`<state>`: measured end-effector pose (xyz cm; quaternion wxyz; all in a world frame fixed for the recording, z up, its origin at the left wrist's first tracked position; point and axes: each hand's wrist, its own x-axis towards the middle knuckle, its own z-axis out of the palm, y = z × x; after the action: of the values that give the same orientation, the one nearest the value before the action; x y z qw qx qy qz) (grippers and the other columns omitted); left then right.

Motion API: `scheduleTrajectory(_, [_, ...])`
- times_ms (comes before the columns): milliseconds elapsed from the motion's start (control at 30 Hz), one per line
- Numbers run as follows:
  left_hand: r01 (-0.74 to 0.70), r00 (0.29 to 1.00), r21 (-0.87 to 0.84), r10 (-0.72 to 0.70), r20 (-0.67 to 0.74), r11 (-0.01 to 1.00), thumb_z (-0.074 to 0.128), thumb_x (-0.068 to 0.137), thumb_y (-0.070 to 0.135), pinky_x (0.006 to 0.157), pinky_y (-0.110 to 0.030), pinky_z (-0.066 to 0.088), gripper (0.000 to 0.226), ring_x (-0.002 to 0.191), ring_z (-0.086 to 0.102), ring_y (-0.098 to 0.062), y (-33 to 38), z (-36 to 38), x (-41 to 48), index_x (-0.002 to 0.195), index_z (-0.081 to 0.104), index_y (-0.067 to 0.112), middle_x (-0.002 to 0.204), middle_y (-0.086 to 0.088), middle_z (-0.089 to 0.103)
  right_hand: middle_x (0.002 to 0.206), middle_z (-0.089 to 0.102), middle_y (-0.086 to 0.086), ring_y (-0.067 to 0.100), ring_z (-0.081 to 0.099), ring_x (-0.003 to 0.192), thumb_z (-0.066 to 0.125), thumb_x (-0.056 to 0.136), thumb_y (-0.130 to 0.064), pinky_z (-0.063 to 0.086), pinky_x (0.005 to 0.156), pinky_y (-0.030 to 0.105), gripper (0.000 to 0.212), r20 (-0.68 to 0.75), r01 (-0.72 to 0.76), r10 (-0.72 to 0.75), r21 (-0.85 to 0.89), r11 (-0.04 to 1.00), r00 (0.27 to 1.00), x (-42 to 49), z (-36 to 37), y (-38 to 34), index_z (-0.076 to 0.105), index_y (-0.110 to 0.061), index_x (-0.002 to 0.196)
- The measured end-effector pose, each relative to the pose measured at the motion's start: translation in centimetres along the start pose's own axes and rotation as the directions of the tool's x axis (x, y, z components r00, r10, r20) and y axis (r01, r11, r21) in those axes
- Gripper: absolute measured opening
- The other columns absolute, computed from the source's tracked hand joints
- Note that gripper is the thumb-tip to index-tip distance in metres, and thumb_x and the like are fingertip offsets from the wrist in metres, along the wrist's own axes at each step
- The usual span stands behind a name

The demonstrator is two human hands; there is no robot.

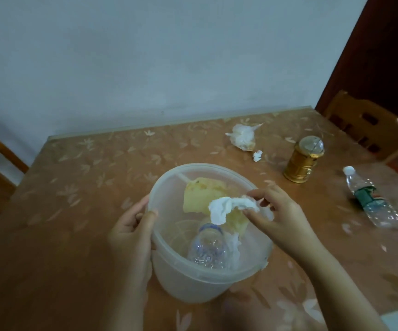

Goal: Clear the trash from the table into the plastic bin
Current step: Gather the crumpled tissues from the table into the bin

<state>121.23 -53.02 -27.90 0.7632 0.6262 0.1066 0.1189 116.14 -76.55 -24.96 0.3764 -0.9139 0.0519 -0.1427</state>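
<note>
Fingers of the right hand pinch a crumpled white tissue above the plastic bin standing on the counter; the left hand grips the bin's rim. Inside lie a clear bottle and, apparently, a yellowish wrapper.

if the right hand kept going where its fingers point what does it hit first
Probably the yellow wrapper inside the plastic bin, just past the tissue the right hand pinches; depth is unclear.

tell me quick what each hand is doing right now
Left hand: grips the rim of the plastic bin.
Right hand: pinches a crumpled white tissue over the bin.
</note>
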Motion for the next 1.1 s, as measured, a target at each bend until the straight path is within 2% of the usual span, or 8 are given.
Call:
scheduleTrajectory(67, [0.020,1.000,-0.003,-0.020,0.012,1.000,0.062,0.080,0.003,0.052,-0.014,0.046,0.029,0.055,0.052,-0.003,-0.2,-0.3,-0.6,0.096,0.072,0.025,0.073,0.003,0.059,0.094,0.052,-0.021,-0.003,0.051,0.089,0.067,0.076,-0.032,0.036,0.071,0.005,0.026,-0.008,-0.013,0.013,-0.010,1.000,1.000,-1.3,-0.1,-0.1,0.058,-0.032,0.100])
scheduleTrajectory(167, [0.026,0.999,-0.011,-0.025,0.043,1.000,0.059,0.082,-0.002,0.055,-0.011,0.045,0.030,0.054,0.054,0.005,-0.5,-0.3,-1.5,0.101,0.070,0.019,0.060,0.022,0.060,0.096,0.051,-0.018,-0.005,0.050,0.091,0.065,0.076,-0.033,0.038,0.070,0.008,0.028,-0.100,-0.064,0.061,-0.027,0.998,0.993,-3.2,-0.7,0.5,0.058,-0.032,0.103])
scheduleTrajectory(333, [-0.030,0.991,-0.015,0.031,0.127,0.999,0.056,0.083,-0.005,0.046,-0.007,0.040,0.031,0.052,0.051,0.015,-0.4,0.7,-3.1,0.106,0.064,0.014,0.052,0.038,0.054,0.103,0.051,-0.013,0.000,0.052,0.088,0.063,0.078,-0.035,0.041,0.069,0.015,0.036,-0.203,-0.270,0.271,0.036,0.962,0.941,-6.0,-2.4,3.2,0.053,-0.033,0.112])
scheduleTrajectory(500, [0.049,0.990,-0.063,-0.040,0.134,0.997,0.059,0.083,-0.001,0.063,-0.018,0.052,0.030,0.062,0.061,-0.002,-0.6,2.5,-4.4,0.097,0.071,0.023,0.072,0.004,0.064,0.099,0.059,-0.021,-0.003,0.058,0.085,0.059,0.083,-0.032,0.043,0.066,0.015,0.029,-0.154,-0.327,0.368,0.235,0.915,0.917,-7.8,-4.1,5.0,0.053,-0.037,0.111])
scheduleTrajectory(667, [0.027,0.982,0.008,-0.028,0.187,1.000,0.061,0.083,0.003,0.042,-0.017,0.042,0.032,0.045,0.048,-0.006,-1.0,5.7,-6.4,0.086,0.071,0.034,0.069,-0.007,0.058,0.098,0.064,-0.014,0.004,0.061,0.087,0.058,0.085,-0.022,0.050,0.067,0.020,0.022,-0.166,-0.333,0.436,0.432,0.838,0.884,-8.7,-6.2,7.3,0.059,-0.039,0.100])
scheduleTrajectory(767, [0.017,0.977,0.058,-0.029,0.212,0.998,0.060,0.083,0.002,0.034,-0.014,0.035,0.032,0.037,0.042,-0.002,-1.3,8.4,-8.2,0.086,0.068,0.032,0.061,-0.005,0.053,0.098,0.063,-0.013,0.000,0.061,0.082,0.058,0.086,-0.018,0.049,0.054,0.013,0.024,-0.182,-0.330,0.480,0.520,0.788,0.858,-9.4,-8.0,9.3,0.059,-0.041,0.094])
scheduleTrajectory(867, [0.001,0.968,0.119,-0.031,0.248,0.993,0.060,0.083,0.002,0.033,-0.013,0.031,0.031,0.033,0.037,-0.001,-1.7,11.1,-10.7,0.086,0.067,0.032,0.057,-0.004,0.049,0.098,0.065,-0.008,-0.003,0.061,0.077,0.057,0.086,-0.013,0.048,0.054,0.011,0.023,-0.168,-0.326,0.492,0.563,0.759,0.854,-10.2,-10.3,12.1,0.064,-0.034,0.092])
scheduleTrajectory(1100, [-0.109,0.945,0.292,0.008,0.326,0.950,0.057,0.082,-0.001,0.033,-0.014,0.035,0.033,0.034,0.041,-0.003,-2.7,17.0,-15.8,0.090,0.063,0.030,0.044,0.008,0.047,0.102,0.067,-0.001,0.018,0.062,0.096,0.059,0.084,-0.009,0.053,0.078,0.034,0.024,-0.133,-0.324,0.518,0.644,0.693,0.845,-10.5,-16.2,18.6,0.065,-0.029,0.095])
